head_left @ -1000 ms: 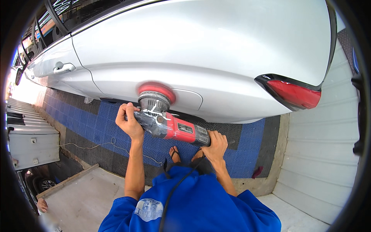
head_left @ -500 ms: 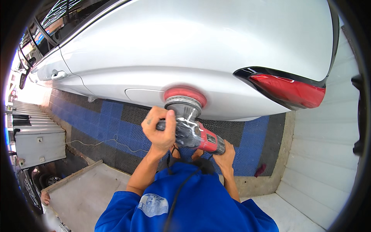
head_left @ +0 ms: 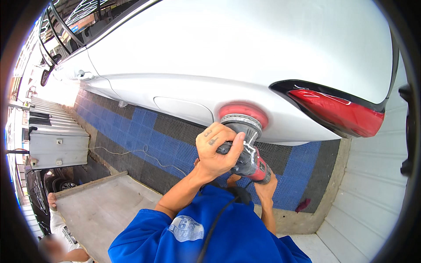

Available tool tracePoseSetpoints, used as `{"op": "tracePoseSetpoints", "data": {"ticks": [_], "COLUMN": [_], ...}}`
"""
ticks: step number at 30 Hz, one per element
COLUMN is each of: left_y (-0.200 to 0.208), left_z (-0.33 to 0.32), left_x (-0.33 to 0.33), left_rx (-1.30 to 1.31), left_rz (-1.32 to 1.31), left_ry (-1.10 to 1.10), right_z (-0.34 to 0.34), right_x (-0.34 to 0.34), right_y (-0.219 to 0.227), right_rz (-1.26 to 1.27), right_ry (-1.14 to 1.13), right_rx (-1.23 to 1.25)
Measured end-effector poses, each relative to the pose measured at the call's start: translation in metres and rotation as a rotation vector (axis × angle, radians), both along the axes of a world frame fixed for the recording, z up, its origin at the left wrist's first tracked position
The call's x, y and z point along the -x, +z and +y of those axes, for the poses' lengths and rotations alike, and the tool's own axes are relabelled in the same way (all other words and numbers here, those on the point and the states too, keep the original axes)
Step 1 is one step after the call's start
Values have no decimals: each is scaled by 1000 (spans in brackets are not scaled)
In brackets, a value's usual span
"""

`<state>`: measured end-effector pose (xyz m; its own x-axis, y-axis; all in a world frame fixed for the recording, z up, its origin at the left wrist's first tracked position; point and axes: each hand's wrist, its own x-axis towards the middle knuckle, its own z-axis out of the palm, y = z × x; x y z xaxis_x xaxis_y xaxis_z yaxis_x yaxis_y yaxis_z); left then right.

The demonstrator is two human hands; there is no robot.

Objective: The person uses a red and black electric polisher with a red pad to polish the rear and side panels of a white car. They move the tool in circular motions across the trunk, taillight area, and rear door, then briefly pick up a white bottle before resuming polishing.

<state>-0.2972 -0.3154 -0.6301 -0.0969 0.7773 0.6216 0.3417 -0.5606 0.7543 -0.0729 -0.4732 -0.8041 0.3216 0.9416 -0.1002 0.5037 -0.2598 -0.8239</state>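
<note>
A red and black car polisher (head_left: 245, 163) is held between my two hands. My left hand (head_left: 215, 148) is wrapped round its black side handle near the head. At the rear end of the body, my right hand (head_left: 266, 186) grips the red and black housing and is partly hidden by it. The polisher's red pad (head_left: 247, 112) lies against the silver-white side panel of the car (head_left: 184, 85), its rim blurred. It sits just right of the fuel flap (head_left: 182, 108) and left of the red tail light (head_left: 340, 111).
A dark power cord (head_left: 212, 219) runs over my blue shirt. Blue and black floor tiles (head_left: 175, 144) lie beneath, with a thin pale cord (head_left: 118, 151). A grey board (head_left: 109, 201) stands at lower left, held by another person's hand (head_left: 52, 200). A white wall (head_left: 368, 184) bounds the right.
The polisher and both my hands have moved right along the panel, away from the fuel flap and toward the tail light. More of the other person shows at lower left.
</note>
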Motion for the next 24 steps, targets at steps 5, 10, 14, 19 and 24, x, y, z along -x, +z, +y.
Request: {"op": "tracePoseSetpoints", "data": {"ticks": [5, 10, 14, 19, 24], "left_y": [1, -9, -23, -39, -56], "left_z": [-2, -1, -6, -14, -18], "left_x": [-1, -3, -4, 1, 17], "left_rx": [6, 2, 30, 70, 178], "left_rz": [-6, -12, 2, -59, -144], "left_ry": [-1, -41, -36, 34, 155], "right_z": [-2, -5, -7, -4, 1], "right_x": [6, 12, 7, 3, 0], "right_y": [4, -2, -18, -29, -18], "right_rz": [20, -44, -76, -164, -248], "right_ry": [12, -19, 35, 139, 209], "right_rx": [-30, -75, -50, -125, -89]}}
